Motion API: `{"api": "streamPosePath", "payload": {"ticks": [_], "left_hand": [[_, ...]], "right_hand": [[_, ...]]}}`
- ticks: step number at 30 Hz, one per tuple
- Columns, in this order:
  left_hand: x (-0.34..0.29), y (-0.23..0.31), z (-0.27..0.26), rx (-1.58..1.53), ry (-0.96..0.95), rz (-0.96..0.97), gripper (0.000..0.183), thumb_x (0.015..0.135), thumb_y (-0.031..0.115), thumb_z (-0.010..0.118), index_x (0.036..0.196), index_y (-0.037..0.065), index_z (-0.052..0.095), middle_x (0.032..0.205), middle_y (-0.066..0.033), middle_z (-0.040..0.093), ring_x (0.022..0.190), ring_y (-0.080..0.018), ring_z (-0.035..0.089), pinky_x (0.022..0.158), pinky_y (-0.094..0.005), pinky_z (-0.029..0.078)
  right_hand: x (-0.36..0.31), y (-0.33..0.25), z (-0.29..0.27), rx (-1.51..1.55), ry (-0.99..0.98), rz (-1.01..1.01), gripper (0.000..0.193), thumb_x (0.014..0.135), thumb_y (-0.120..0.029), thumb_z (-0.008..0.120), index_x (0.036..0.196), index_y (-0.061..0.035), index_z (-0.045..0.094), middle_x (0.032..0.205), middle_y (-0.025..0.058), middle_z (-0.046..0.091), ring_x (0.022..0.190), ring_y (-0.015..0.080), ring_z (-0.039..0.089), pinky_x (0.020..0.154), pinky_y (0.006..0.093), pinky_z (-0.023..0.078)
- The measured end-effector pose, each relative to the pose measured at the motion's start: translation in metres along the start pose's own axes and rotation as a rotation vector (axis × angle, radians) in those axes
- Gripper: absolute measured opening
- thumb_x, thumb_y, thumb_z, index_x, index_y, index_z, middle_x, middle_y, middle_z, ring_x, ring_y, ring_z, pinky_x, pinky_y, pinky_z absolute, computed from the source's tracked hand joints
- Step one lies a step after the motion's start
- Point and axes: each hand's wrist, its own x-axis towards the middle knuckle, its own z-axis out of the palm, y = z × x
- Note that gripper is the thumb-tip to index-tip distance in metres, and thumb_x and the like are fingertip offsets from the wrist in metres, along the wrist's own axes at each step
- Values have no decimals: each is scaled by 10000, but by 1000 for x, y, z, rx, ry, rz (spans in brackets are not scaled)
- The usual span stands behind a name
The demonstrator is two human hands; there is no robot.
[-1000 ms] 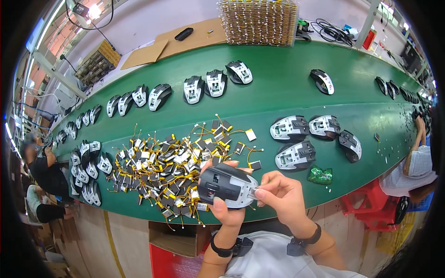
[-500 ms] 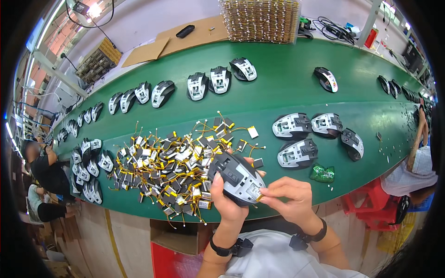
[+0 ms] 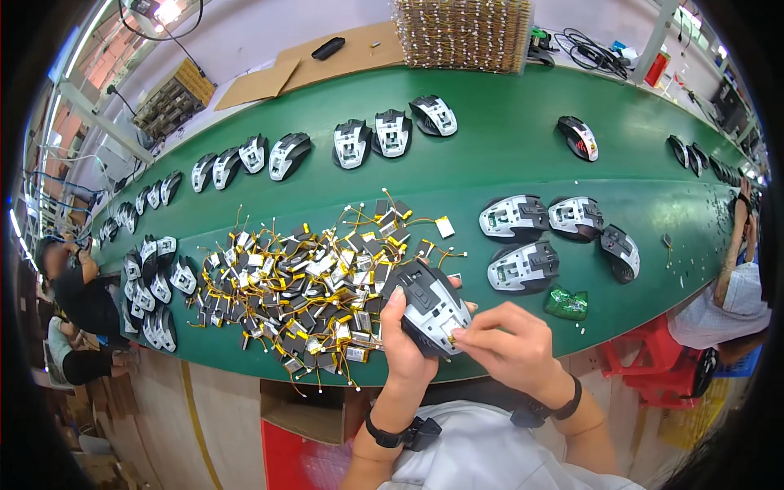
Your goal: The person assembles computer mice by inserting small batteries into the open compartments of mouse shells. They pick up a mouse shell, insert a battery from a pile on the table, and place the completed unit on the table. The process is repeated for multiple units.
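Observation:
In my left hand [image 3: 408,347] is a black-and-grey computer mouse [image 3: 426,304] without its top cover, its openings facing up. The fingers wrap round its sides above the green table. My right hand [image 3: 514,343] pinches at the opening in the mouse's rear end. At those fingertips shows a small silver battery [image 3: 448,329] with a yellow edge, partly hidden by the fingers. Just left of the mouse spreads a large pile of small batteries [image 3: 302,286], silver and dark grey, with yellow tape and thin wires ending in white plugs.
Several coverless mice [image 3: 521,265] stand to the right beside a crumpled green packet [image 3: 566,302]. More mice [image 3: 351,144] line the green worktable [image 3: 490,122] at the back, and others [image 3: 147,286] cluster at the left. People work at both ends.
The mouse and both my hands have shifted slightly; the right fingers still pinch at the rear opening. The mice on the far strip of the table have shifted slightly in the picture.

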Motion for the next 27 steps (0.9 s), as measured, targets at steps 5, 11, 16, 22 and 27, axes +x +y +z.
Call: {"api": "streamPosePath", "payload": {"ticks": [5, 11, 16, 22, 27], "left_hand": [[1, 1, -4, 22, -38, 28, 522, 960, 419, 358, 1297, 38, 473, 1092, -199, 650, 857, -318, 689, 752, -411, 573], [-4, -1, -1, -44, 16, 43, 535, 955, 451, 341, 1252, 45, 524, 1025, -197, 671, 823, -288, 687, 713, -417, 581], [3, 2, -7, -166, 96, 5, 523, 957, 452, 325, 1221, 61, 550, 1026, -180, 675, 835, -326, 678, 732, -478, 573], [-1, -1, -1, -234, 91, 21, 521, 960, 461, 325, 1233, 66, 528, 1035, -190, 663, 821, -365, 683, 714, -459, 578], [-5, 4, 1, -238, 33, -13, 524, 965, 463, 334, 1240, 61, 527, 1043, -192, 661, 828, -374, 682, 719, -465, 575]], "right_hand": [[8, -3, 2, 204, 10, 226, 213, 655, -15, 824, 832, -55, 712, 838, 82, 663, 694, 211, 638, 607, 304, 528], [-11, -1, 16, -66, 79, -23, 245, 666, -49, 817, 889, -54, 713, 950, 83, 659, 793, 238, 629, 679, 333, 532], [-19, -9, 15, -255, -147, -99, 591, 668, -111, 761, 1239, -41, 628, 1280, 104, 544, 1046, 304, 553, 844, 365, 486], [-30, -21, 33, -489, 10, -145, 500, 687, -50, 690, 1185, -26, 658, 1274, 87, 569, 1084, 282, 539, 851, 373, 480], [-41, -3, 32, -399, 106, -215, 416, 674, -15, 669, 1087, -61, 686, 1251, 82, 594, 1034, 262, 548, 836, 350, 466]]}}
